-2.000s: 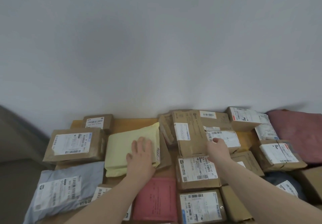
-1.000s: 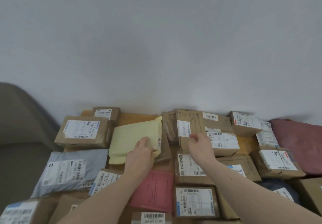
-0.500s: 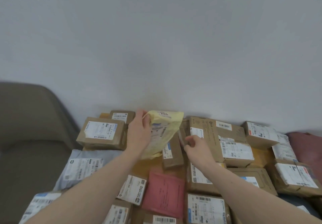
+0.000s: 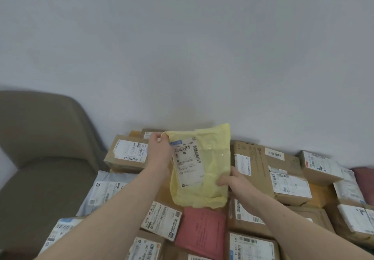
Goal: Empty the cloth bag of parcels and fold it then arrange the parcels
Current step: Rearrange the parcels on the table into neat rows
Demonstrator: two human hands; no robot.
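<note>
I hold a soft yellow parcel [image 4: 208, 170] upright above the table, its white shipping label facing me. My left hand [image 4: 159, 152] grips its upper left corner. My right hand [image 4: 232, 180] pinches its lower right side. Below and around it lie many parcels: brown cardboard boxes [image 4: 283, 170], a grey mailer bag [image 4: 107, 189] at the left and a red flat parcel [image 4: 200, 231] in front. A dark red cloth [image 4: 364, 180] lies at the far right edge; I cannot tell whether it is the bag.
A brown upholstered chair [image 4: 40, 148] stands left of the table. A plain white wall rises right behind the parcels. Bare orange-brown tabletop [image 4: 321, 195] shows between boxes at the right. Labelled boxes crowd the near edge.
The yellow parcel was lying flat under my left hand; both hands lifted and turned it so the label faces me. My right hand left the brown box and took the parcel's lower right side.
</note>
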